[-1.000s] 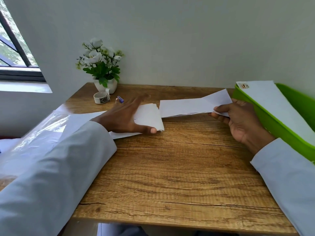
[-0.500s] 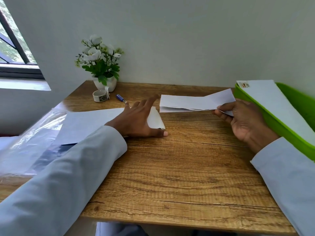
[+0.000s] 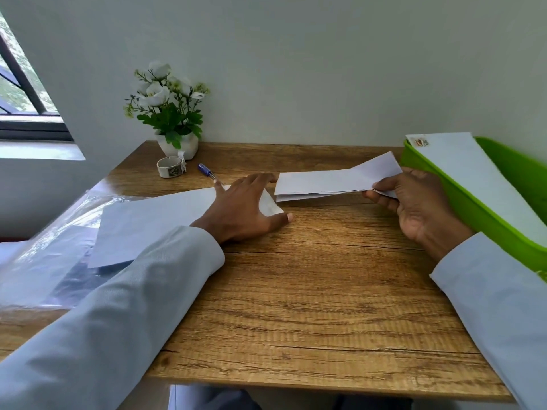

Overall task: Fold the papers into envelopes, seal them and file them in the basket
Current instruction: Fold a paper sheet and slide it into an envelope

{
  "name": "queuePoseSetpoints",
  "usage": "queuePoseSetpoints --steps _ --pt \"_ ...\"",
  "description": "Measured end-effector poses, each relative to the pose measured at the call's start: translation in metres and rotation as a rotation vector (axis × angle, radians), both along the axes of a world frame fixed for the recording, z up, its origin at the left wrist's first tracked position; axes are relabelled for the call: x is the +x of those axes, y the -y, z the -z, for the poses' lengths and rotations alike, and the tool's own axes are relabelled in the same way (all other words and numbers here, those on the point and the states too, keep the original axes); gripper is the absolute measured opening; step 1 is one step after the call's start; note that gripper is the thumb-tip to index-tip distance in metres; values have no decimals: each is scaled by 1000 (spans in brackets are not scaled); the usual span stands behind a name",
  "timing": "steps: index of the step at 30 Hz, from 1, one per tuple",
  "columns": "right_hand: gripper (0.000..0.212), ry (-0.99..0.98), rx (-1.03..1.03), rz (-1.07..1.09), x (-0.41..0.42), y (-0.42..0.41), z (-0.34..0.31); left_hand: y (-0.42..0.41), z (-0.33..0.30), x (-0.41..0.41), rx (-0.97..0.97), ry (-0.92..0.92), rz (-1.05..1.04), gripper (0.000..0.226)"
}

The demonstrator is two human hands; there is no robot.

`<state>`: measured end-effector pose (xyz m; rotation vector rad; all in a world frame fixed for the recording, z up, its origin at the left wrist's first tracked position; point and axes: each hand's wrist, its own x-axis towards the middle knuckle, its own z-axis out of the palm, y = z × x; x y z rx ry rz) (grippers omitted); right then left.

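Note:
My right hand [image 3: 414, 202] pinches the right end of a folded white paper [image 3: 331, 182] and holds it just above the wooden table [image 3: 310, 291], close to the green basket [image 3: 473, 214]. A white envelope [image 3: 473, 173] lies in that basket. My left hand [image 3: 245, 208] rests with spread, straight fingers on a flat white sheet [image 3: 154, 223] at the table's left. That sheet's right corner shows under my thumb.
A potted white flower [image 3: 168, 113] stands at the back left against the wall. A roll of tape [image 3: 171, 167] and a blue pen [image 3: 208, 171] lie in front of it. Clear plastic wrapping [image 3: 44, 255] with more paper covers the left edge.
My left hand has slid the flat sheet to the right across the table. The folded paper in my right hand has stayed near the basket, with only small shifts.

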<state>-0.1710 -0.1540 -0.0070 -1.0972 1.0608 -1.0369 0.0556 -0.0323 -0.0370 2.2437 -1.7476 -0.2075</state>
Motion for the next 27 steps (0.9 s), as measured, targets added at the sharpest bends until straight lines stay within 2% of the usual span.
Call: queuePoseSetpoints --steps 2,4,7,11,14,18,24,27 --pt "43 -9 -12 12 0 0 0 0 2 -2 -6 -25 -26 93" --pt "43 -18 -25 21 0 0 1 0 5 -3 -63 -80 -58 71" --pt "44 -27 -23 27 1 -1 1 -1 8 -7 -271 -181 -69 36" --pt "44 -27 -18 22 1 -2 0 -1 10 -8 -445 -51 -122 22" --pt "46 -27 -14 18 1 -3 0 0 4 -6 -415 -35 -198 19" --pt "46 -24 -13 18 1 -5 0 6 -4 -2 -246 -76 -273 35" --pt "47 -20 -12 26 1 -5 -1 22 -14 5 38 -181 -287 45" --pt "46 -29 -18 19 1 -6 0 28 -19 -1 114 -15 -274 54"
